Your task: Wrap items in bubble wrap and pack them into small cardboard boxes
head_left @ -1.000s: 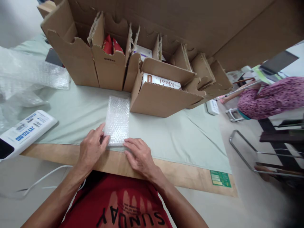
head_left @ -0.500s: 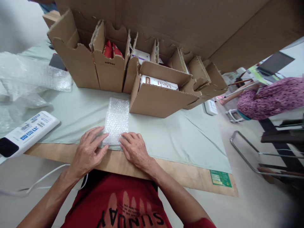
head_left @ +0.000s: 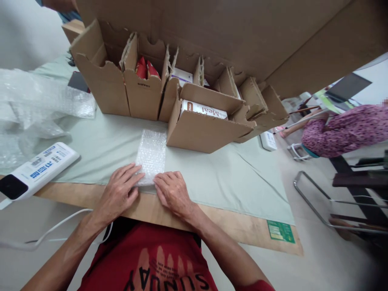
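A small clear piece of bubble wrap (head_left: 151,151) lies on the pale green cloth near the table's front edge. My left hand (head_left: 119,192) rests at its lower left side, with outstretched fingers touching the edge and the thumb apart from them. At the lower right corner, my right hand (head_left: 173,190) has its fingers bent together over the wrap, the thumb tucked low. Just beyond the wrap stands an open cardboard box (head_left: 209,131) with a white carton (head_left: 204,109) marked "Meal" inside.
Several cardboard bins (head_left: 113,91) stand in a row behind, one holding red packets (head_left: 145,68). More bubble wrap (head_left: 36,93) is heaped at left, near a white device (head_left: 45,165). A green card (head_left: 280,231) lies at the right front edge. A person in purple clothing (head_left: 348,129) is at right.
The view has shifted slightly. My left hand has moved a little to the right along the bubble wrap's side, and my right hand's fingers are bent closer together at its corner.
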Available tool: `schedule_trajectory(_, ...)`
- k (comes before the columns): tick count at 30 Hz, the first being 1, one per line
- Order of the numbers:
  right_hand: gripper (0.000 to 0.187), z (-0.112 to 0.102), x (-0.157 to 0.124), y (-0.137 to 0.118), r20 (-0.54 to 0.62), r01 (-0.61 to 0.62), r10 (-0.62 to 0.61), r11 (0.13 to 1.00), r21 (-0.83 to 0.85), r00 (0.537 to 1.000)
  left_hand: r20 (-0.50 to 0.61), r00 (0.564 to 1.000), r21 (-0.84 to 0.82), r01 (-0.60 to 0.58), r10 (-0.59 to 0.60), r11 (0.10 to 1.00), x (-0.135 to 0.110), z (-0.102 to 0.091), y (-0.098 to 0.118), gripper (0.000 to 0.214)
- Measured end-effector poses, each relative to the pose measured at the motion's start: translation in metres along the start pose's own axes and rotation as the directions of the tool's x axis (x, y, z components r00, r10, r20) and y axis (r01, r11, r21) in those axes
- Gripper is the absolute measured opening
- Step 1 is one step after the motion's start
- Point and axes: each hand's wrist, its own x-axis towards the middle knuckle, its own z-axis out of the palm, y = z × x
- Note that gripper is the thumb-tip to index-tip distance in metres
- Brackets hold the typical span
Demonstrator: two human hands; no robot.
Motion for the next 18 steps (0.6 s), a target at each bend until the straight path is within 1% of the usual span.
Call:
schedule_trajectory(2,0.017,-0.006,-0.006,-0.002,-0.043,-0.044,0.051,0.988,0.146,0.998,-0.042,0.999,-0.069,0.027,-0.03,0.997,-0.003,-0.003,0.003,0.033)
schedule_trajectory(4,0.014,-0.012,-0.011,-0.003,-0.058,-0.084,0.106,0.951,0.299,0.993,-0.051,0.995,-0.152,0.074,-0.082,0.986,-0.005,-0.007,0.006,0.028)
schedule_trajectory(6,0.027,-0.015,-0.015,-0.001,-0.021,-0.128,0.148,0.911,0.392,0.989,-0.028,0.985,-0.219,0.159,-0.169,0.963,-0.007,-0.011,0.009,0.024)
schedule_trajectory(8,0.037,-0.013,-0.014,0.002,0.05,-0.22,0.219,0.882,0.418,0.974,0.016,0.956,-0.268,0.285,-0.292,0.92,-0.006,-0.014,0.01,0.024)
schedule_trajectory(10,0.039,-0.008,-0.01,0.005,0.117,-0.343,0.325,0.845,0.411,0.939,0.065,0.901,-0.3,0.427,-0.429,0.853,-0.001,-0.014,0.011,0.03)
schedule_trajectory(11,0.042,-0.005,-0.008,0.006,0.13,-0.396,0.376,0.829,0.394,0.918,0.092,0.869,-0.3,0.491,-0.487,0.818,0.003,-0.013,0.011,0.033)
schedule_trajectory(12,0.045,-0.003,-0.006,0.006,0.12,-0.43,0.416,0.825,0.366,0.901,0.116,0.837,-0.29,0.543,-0.534,0.788,0.007,-0.011,0.01,0.036)
schedule_trajectory(13,0.048,-0.001,-0.005,0.006,0.085,-0.441,0.439,0.836,0.327,0.895,0.132,0.812,-0.269,0.582,-0.569,0.767,0.011,-0.009,0.01,0.038)
schedule_trajectory(15,0.05,0.0,-0.005,0.006,-0.036,-0.405,0.423,0.887,0.224,0.906,0.144,0.779,-0.211,0.627,-0.61,0.75,0.02,-0.004,0.008,0.041)
schedule_trajectory(16,0.048,-0.001,-0.007,0.006,-0.096,-0.36,0.379,0.918,0.167,0.921,0.137,0.772,-0.182,0.636,-0.621,0.75,0.023,-0.001,0.008,0.043)
schedule_trajectory(17,0.045,-0.002,-0.008,0.006,-0.131,-0.298,0.312,0.948,0.115,0.941,0.126,0.77,-0.159,0.638,-0.625,0.754,0.026,0.001,0.007,0.043)
schedule_trajectory(18,0.042,-0.002,-0.01,0.006,-0.137,-0.224,0.233,0.972,0.072,0.963,0.115,0.773,-0.14,0.635,-0.624,0.76,0.028,0.003,0.007,0.044)
